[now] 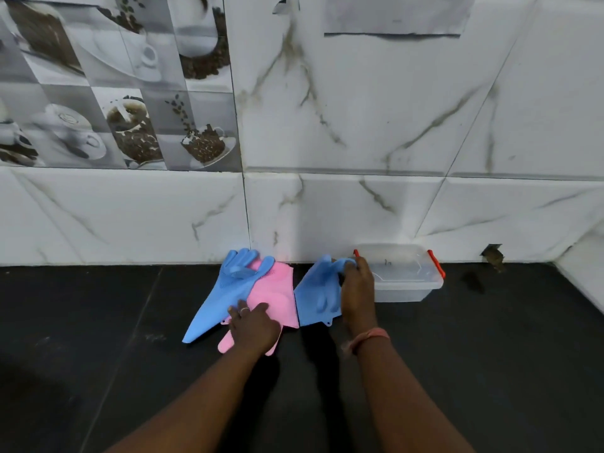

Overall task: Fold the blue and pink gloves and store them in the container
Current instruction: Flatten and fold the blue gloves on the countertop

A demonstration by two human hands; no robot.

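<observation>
A blue glove lies flat on the dark counter, fingers toward the wall. It partly overlaps a pink glove beside it. My left hand rests palm-down on the pink glove's cuff end, fingers spread. A second blue glove lies to the right. My right hand grips its finger end and lifts it off the counter. A clear plastic container with red latches stands against the wall just right of my right hand, without a lid on top.
A marble-patterned tiled wall rises right behind the gloves and container. A small hole shows in the wall to the right, with a smudge on the counter below it. The side wall closes in at far right.
</observation>
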